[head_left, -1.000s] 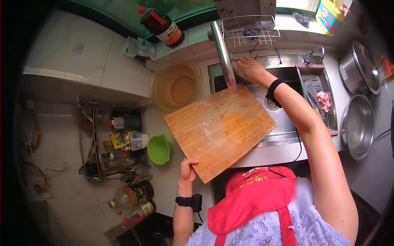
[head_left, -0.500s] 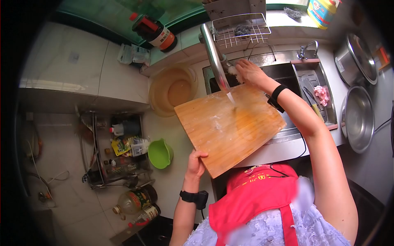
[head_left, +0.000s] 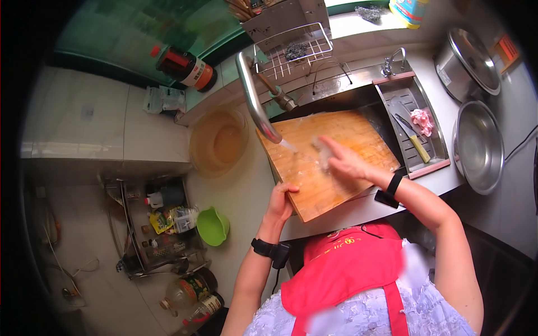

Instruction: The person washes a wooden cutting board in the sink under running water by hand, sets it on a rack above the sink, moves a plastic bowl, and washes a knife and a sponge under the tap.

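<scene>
The steel sink (head_left: 364, 99) spans the middle of the counter, and the wooden board (head_left: 350, 127) lies tilted over it, 1 corner reaching past the front edge above the counter. To the right, a lidded steel pot (head_left: 472, 64) sits behind a wide steel basin (head_left: 479, 148), and on the left a tan basin (head_left: 199, 147) rests near the board. A curved faucet (head_left: 255, 101) arches over the board's left side, and a thin stream of water (head_left: 287, 145) runs from its mouth onto the wood. A green bowl (head_left: 213, 226) is lower left on the counter. The left hand (head_left: 282, 200) grips the board's near left edge, thumb on top and the other 4 fingers mostly hidden beneath. The right hand (head_left: 344, 163) is over the middle of the board, palm side blurred, with something pale beside its fingers; whether they grip it, I cannot tell. In the drain tray (head_left: 413, 99) at the sink's right side lie a knife (head_left: 420, 149) with a yellowish handle and, just beside it, a small crumpled pink bundle (head_left: 422, 122).
</scene>
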The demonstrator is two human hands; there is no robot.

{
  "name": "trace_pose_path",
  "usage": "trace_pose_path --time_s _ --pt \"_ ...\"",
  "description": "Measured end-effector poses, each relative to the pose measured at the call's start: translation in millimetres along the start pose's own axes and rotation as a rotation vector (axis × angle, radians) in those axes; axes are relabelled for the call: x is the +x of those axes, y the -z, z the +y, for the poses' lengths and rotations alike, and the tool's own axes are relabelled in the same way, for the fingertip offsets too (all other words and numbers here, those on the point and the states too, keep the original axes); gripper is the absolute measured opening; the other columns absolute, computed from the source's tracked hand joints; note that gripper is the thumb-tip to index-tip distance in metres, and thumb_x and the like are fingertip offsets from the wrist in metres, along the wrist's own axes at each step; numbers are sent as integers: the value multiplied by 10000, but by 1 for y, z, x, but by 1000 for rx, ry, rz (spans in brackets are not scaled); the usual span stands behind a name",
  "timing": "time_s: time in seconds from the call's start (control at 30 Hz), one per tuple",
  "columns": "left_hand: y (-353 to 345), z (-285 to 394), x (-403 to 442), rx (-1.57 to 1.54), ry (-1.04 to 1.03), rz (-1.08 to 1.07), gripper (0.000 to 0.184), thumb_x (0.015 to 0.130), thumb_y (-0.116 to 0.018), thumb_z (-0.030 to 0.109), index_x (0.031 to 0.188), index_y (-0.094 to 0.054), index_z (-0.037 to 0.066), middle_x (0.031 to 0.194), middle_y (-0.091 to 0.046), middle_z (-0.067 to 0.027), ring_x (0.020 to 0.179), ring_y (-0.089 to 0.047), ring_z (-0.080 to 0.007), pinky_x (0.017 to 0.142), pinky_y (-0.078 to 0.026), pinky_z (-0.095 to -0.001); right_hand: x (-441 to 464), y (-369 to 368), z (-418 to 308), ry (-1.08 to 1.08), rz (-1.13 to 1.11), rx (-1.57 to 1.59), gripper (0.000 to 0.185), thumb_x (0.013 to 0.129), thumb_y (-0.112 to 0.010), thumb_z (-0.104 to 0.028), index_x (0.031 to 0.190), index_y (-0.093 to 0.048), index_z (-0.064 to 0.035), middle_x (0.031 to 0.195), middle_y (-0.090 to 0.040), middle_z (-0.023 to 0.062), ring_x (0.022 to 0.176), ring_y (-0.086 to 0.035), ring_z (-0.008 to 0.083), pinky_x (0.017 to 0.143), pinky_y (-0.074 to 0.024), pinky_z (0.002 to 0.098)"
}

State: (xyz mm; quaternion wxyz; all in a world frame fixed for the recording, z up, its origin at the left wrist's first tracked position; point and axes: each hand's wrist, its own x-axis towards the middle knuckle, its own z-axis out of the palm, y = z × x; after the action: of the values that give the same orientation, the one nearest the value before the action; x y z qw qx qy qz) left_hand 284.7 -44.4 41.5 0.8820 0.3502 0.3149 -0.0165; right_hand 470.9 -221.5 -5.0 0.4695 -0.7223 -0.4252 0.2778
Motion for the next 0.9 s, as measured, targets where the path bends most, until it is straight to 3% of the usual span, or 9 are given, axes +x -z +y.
trace_pose_path --time_s 0.2,0.33,0.47,0.53,0.6,0.7,0.73,0.83,0.9 --pt "-2 -5 18 -8 45 -30 446 757 -526 -7 1194 -532 -90 1161 -618 -161 1068 -614 -277 985 -478 -382 6 -36 -41 348 -63 94 610 965 -428 -213 1527 -243 -64 1599 -152 187 1489 -121 327 1199 -151 422" --pt "-19 0 12 94 62 -41 463 743 -541 -19 1202 -527 -76 1149 -619 -148 1065 -612 -268 969 -482 -379 42 -33 -44 522 -56 -12 595 972 -404 -196 1532 -236 -88 1601 -151 178 1492 -96 326 1210 -117 404" --pt "-32 6 0 150 -8 -27 453 730 -554 -23 1182 -540 -64 1090 -631 -128 1020 -624 -251 946 -489 -371 79 -15 4 281 43 -279 627 960 -404 -216 1542 -206 -92 1612 -115 169 1495 -83 318 1211 -130 399" --pt "-36 13 -7 153 -16 0 453 727 -556 -25 1178 -542 -65 1066 -635 -121 995 -628 -245 938 -492 -367 96 2 57 -9 -66 -598 638 967 -393 -246 1544 -181 -76 1612 -101 177 1495 -74 320 1211 -128 399" --pt "-31 14 -13 176 -30 -1 445 725 -560 -26 1168 -550 -61 1067 -634 -119 985 -627 -240 934 -492 -363 79 18 103 -312 2 -321 638 979 -382 -271 1540 -171 -52 1609 -95 193 1496 -60 330 1211 -110 399" --pt "-27 16 -14 167 -28 25 426 720 -566 -27 1144 -565 -56 1065 -635 -118 974 -627 -235 931 -494 -359 57 -12 132 -125 119 -229 676 975 -368 -354 1527 -178 -12 1595 -129 223 1486 -102 358 1205 -110 449" --pt "-25 13 -15 149 -17 43 418 718 -569 -27 1135 -571 -54 1064 -635 -118 972 -628 -234 931 -494 -358 47 -22 112 -58 74 -230 643 993 -371 -307 1539 -161 -40 1602 -88 223 1491 -54 366 1208 -84 431" --pt "-23 9 -9 84 -25 76 394 717 -567 -28 1110 -582 -52 1079 -634 -119 987 -626 -235 939 -494 -361 25 -45 44 191 62 -124 648 989 -378 -353 1527 -201 -39 1587 -156 228 1478 -113 385 1200 -108 456" --pt "-18 7 -4 74 -65 86 393 719 -563 -26 1111 -579 -56 1096 -632 -122 1009 -623 -239 952 -491 -369 17 -58 4 184 24 -77 635 991 -379 -336 1531 -206 -50 1583 -169 227 1478 -124 374 1201 -122 449"
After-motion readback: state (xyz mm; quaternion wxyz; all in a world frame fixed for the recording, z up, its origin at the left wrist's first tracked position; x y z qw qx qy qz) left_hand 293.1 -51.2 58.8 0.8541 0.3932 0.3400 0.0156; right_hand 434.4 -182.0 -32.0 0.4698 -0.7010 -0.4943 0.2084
